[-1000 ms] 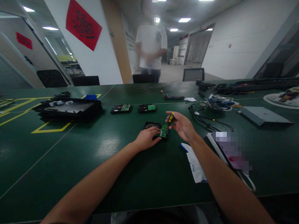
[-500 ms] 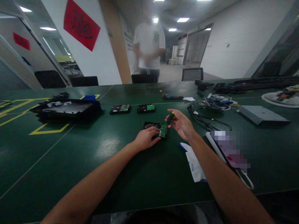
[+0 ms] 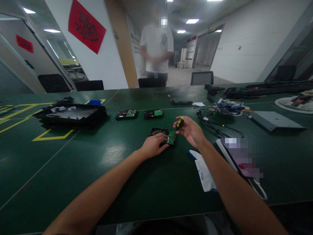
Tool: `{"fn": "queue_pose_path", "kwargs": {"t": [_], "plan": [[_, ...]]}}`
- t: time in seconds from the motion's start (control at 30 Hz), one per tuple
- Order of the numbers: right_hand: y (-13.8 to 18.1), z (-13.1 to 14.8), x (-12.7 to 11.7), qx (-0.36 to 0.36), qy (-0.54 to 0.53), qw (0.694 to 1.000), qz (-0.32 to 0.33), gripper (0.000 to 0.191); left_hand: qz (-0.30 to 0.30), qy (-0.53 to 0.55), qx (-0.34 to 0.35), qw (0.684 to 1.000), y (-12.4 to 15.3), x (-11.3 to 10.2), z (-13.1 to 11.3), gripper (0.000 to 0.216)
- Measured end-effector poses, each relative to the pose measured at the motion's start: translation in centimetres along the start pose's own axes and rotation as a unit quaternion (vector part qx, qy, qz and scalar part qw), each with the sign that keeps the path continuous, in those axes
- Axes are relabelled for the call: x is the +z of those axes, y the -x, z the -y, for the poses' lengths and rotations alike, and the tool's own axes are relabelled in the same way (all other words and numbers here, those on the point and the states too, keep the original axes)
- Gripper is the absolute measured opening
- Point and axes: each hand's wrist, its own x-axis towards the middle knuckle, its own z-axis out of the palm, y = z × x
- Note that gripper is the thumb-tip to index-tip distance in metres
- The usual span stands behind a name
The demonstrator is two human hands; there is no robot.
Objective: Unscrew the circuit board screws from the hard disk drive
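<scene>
A black hard drive (image 3: 158, 132) with a green circuit board (image 3: 171, 137) lies on the green table (image 3: 102, 156). My left hand (image 3: 153, 146) rests on its near edge, fingers curled over it and pressing it down. My right hand (image 3: 191, 131) is closed around a small screwdriver with a yellow and black handle (image 3: 179, 122), its tip pointing down at the board's right end.
Two more hard drives (image 3: 126, 114) (image 3: 153, 114) lie further back. A black tray (image 3: 70, 114) sits at the left, cables (image 3: 220, 125) and a grey box (image 3: 275, 121) at the right. A white packet (image 3: 204, 174) lies by my right forearm. A person (image 3: 156, 42) stands behind the table.
My right hand has turned the screwdriver handle between its fingers over the board. My left hand has stayed on the drive.
</scene>
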Motion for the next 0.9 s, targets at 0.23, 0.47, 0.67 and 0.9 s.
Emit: {"fn": "queue_pose_path", "kwargs": {"t": [0.23,0.47,0.67,0.9], "plan": [[0.24,0.13,0.41,-0.019,0.035,0.999,0.002,0.023,0.004,-0.007,-0.001,1.0,0.0,0.03,-0.02,0.023],[-0.04,0.0,0.23,0.011,-0.001,1.0,-0.009,0.035,0.002,-0.013,-0.004,1.0,0.02,0.13,-0.1,0.025],[0.0,-0.16,0.37,-0.004,0.012,1.0,-0.006,0.03,0.004,-0.02,-0.004,1.0,0.0,0.09,-0.14,0.026],[0.03,0.03,0.6,0.004,0.004,1.0,-0.011,0.025,0.008,-0.02,-0.003,1.0,-0.03,0.05,-0.11,0.025]]}}
